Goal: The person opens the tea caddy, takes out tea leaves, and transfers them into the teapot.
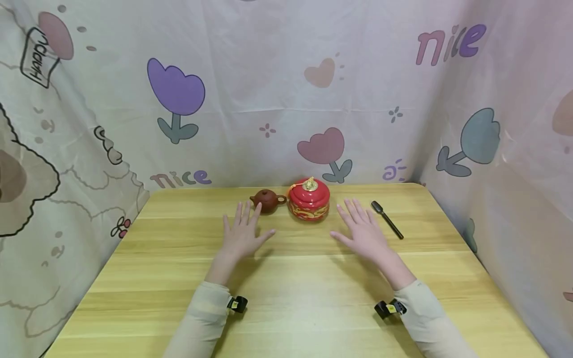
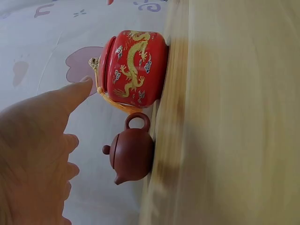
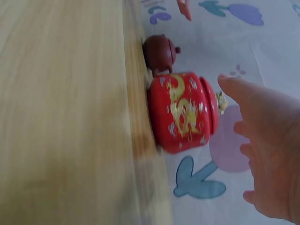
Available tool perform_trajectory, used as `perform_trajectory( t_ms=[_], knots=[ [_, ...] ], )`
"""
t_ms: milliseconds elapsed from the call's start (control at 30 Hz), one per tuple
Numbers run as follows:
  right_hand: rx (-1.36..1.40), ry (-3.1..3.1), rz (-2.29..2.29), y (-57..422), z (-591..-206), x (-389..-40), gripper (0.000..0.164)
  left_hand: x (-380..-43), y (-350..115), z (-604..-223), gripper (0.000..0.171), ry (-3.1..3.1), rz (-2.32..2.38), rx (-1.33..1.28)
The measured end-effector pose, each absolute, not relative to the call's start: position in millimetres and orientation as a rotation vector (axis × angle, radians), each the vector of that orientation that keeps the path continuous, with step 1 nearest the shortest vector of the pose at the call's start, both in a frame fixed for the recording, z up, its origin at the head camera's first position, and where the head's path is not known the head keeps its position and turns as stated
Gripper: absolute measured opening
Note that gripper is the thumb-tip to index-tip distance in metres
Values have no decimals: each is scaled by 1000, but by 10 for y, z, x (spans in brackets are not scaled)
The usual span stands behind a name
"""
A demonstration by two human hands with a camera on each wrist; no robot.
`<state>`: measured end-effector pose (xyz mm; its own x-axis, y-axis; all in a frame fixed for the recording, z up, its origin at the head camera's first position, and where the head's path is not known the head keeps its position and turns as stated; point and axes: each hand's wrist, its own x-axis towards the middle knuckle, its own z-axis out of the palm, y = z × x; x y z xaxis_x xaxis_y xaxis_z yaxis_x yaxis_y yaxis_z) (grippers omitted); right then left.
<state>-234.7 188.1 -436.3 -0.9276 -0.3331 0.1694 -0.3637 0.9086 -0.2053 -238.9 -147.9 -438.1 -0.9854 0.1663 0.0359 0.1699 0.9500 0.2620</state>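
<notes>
My left hand [image 1: 242, 235] is held over the table with fingers spread, nearest the small brown teapot [image 1: 267, 201]. The teapot has a round lid knob, its spout to the left and its loop handle to the right. Beside that handle stands a red lidded jar [image 1: 309, 201] with a gold dragon, a gold knob and an orange tassel; its lid is on. My right hand [image 1: 366, 235], palm down and fingers spread, hovers between the jar and a dark scoop [image 1: 387, 220] lying at the right. Neither hand holds anything. In the left wrist view the teapot [image 2: 133, 152] stands upright.
The wooden table [image 1: 295, 298] ends at the back against a patterned curtain [image 1: 250, 89], which also hangs along both sides. A small black camera [image 1: 238, 304] is strapped at the left wrist, another black camera [image 1: 389, 309] at the right.
</notes>
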Motion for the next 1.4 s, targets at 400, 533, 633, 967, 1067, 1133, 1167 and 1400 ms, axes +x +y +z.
perform_trajectory(
  t_ms=[400, 533, 633, 967, 1067, 1133, 1167, 1400],
  knots=[
    [767, -2798, 262, 1454, -4320, -2492, 82, -2493, -1682, -4362, 90, -3095, -339, -308],
    [826, -2747, 232, 1292, -4284, -2551, 82, -2541, -1741, -4382, 89, -3084, -338, -316],
    [868, -2720, 210, 1151, -4256, -2613, 82, -2587, -1785, -4391, 88, -3090, -342, -321],
    [941, -2644, 28, 724, -4296, -2901, 78, -2782, -1893, -4481, 88, -3116, -293, -395],
    [963, -2635, -13, 615, -4305, -2964, 77, -2842, -1912, -4516, 88, -3115, -308, -405],
    [966, -2644, -54, 543, -4318, -3006, 77, -2879, -1924, -4541, 88, -3117, -307, -405],
    [967, -2652, -75, 507, -4323, -3027, 77, -2898, -1930, -4552, 89, -3119, -307, -409],
    [932, -2734, -230, 291, -4359, -3166, 77, -3029, -1947, -4582, 94, -3128, -269, -444]
  ],
)
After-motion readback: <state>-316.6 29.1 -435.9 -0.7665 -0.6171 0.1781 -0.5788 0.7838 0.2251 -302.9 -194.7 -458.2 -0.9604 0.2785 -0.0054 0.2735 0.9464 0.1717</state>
